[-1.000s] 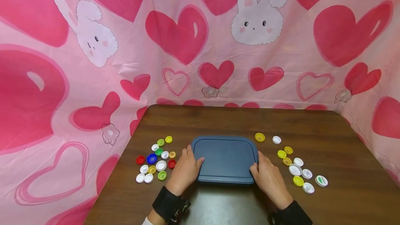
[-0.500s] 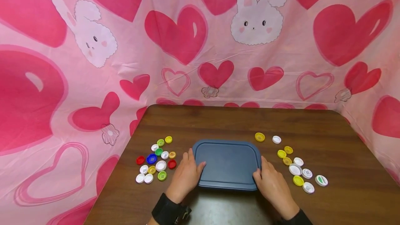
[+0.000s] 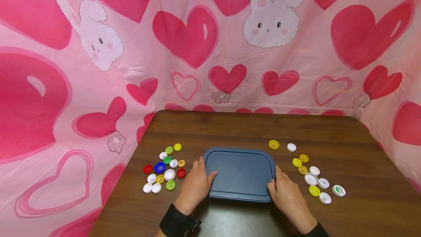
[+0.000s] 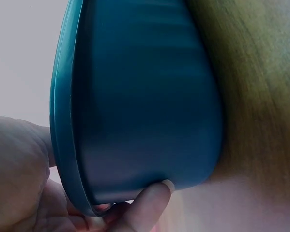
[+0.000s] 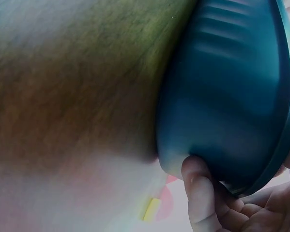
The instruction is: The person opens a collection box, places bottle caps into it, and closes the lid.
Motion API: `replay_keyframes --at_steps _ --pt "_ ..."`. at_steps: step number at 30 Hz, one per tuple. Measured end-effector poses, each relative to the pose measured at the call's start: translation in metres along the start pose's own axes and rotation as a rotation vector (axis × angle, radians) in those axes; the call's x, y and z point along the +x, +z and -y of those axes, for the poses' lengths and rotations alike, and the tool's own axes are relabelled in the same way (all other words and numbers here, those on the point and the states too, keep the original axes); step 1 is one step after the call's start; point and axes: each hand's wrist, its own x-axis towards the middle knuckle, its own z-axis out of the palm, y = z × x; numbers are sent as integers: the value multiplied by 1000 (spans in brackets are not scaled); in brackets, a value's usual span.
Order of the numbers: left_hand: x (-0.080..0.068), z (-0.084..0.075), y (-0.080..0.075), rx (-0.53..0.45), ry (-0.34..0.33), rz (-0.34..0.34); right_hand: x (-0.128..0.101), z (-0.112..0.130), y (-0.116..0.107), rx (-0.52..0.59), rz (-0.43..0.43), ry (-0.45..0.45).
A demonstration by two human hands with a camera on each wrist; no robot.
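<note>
1. A blue lidded box (image 3: 240, 174) sits flat on the bench (image 3: 361, 149), near the middle and toward the near edge, with its long side running left to right.

2. The left hand (image 3: 194, 185) is clamped on the box's left end, thumb over the lid edge and fingers (image 4: 147, 203) curled under the rim against the side wall. The right hand (image 3: 287, 193) grips the right end the same way, with one fingertip (image 5: 195, 176) pressed to the wall below the rim.

3. The box looks like stiff plastic with a smooth, slightly ribbed wall, so probably light and not fragile. Smooth sides may slip, so the overhanging lid rim at each short end seems the safest place to hold. The lid covers what is inside, so the load cannot be judged.

4. A cluster of bottle caps (image 3: 164, 171) lies just left of the left hand, close but apart from it. Another scatter of caps (image 3: 312, 175) lies to the right, a little farther from the right hand. Sliding the box sideways would likely knock them.

5. Open bench lies beyond the box toward the far edge, and a narrow strip lies on the near side between the wrists. A pink sheet with hearts and rabbits (image 3: 210, 46) closes in the far side and both sides, so the roomiest ways look to be straight up or away.
</note>
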Motion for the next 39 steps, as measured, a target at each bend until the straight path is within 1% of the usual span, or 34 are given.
replay_keyframes --at_steps 10,18,25,31,39 --pt "0 -2 1 26 17 -13 0 0 -1 -11 13 4" --pt "-1 -4 1 37 14 -25 -1 0 -1 -34 -26 -18" --pt "-1 -6 2 48 7 -26 -3 1 -1 -36 -28 -7" --pt "-1 -8 2 48 -7 -29 -4 1 0 -50 -75 -34" --pt "-1 -9 1 56 11 -39 -4 2 2 -69 -83 -22"
